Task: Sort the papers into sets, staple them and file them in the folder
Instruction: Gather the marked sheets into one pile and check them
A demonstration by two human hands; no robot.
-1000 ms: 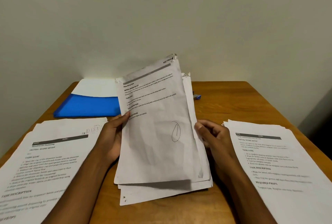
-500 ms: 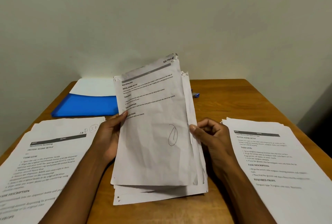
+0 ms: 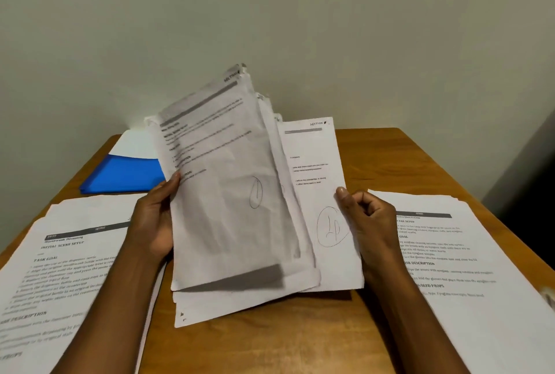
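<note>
A crumpled sheaf of printed papers (image 3: 228, 199) stands tilted up at the middle of the wooden table (image 3: 270, 343). My left hand (image 3: 154, 223) grips its left edge, thumb on the front page. My right hand (image 3: 365, 223) pinches the right edge of a single sheet (image 3: 318, 193) marked with a circled scribble, drawn out to the right from behind the sheaf. A blue folder (image 3: 126, 175) lies open at the back left, with a white page inside. One sorted pile (image 3: 57, 277) lies at the left and another pile (image 3: 468, 277) at the right.
A plain wall rises right behind the table's far edge. A dark gap falls away past the table's right edge. Bare wood shows at the front centre and at the back right corner.
My right hand has pulled one sheet out from behind the sheaf toward the right, so its circled mark now shows. My left hand keeps its hold on the sheaf.
</note>
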